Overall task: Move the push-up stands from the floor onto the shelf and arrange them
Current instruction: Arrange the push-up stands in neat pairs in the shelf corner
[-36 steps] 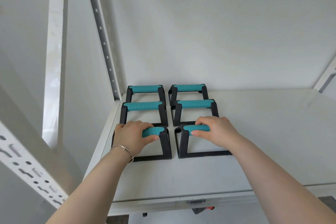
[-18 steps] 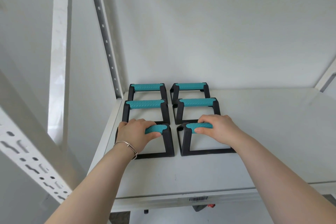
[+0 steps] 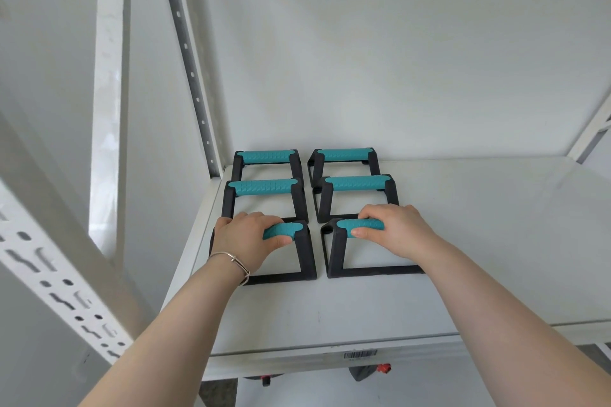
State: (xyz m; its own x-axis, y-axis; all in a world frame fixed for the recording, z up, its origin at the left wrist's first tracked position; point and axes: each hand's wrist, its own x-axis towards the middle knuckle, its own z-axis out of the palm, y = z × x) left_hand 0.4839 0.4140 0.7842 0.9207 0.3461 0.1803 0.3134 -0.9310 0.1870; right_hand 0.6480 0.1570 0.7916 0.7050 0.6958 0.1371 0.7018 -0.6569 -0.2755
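Both hands grip the 2 front push-up stands on the shelf (image 3: 463, 241).

The left hand (image 3: 246, 239) wraps closed around the teal bar of the front left stand (image 3: 304, 254); the right hand (image 3: 395, 230) closes over the bar of the front right stand (image 3: 337, 251). Both forearms reach forward, palms down. 4 more stands (image 3: 264, 187) sit in 2 rows behind, near the back left corner.

Plain white wall (image 3: 396, 43) behind; white shelving unit w/ perforated upright (image 3: 188, 63) at rear left, slotted post (image 3: 49, 261) in foreground left. White shelf board (image 3: 463, 241) has barcode sticker (image 3: 360, 354) on front edge. Light soft, even. Below: dark objects w/ red bits (image 3: 383, 368), prob. gear, unclear
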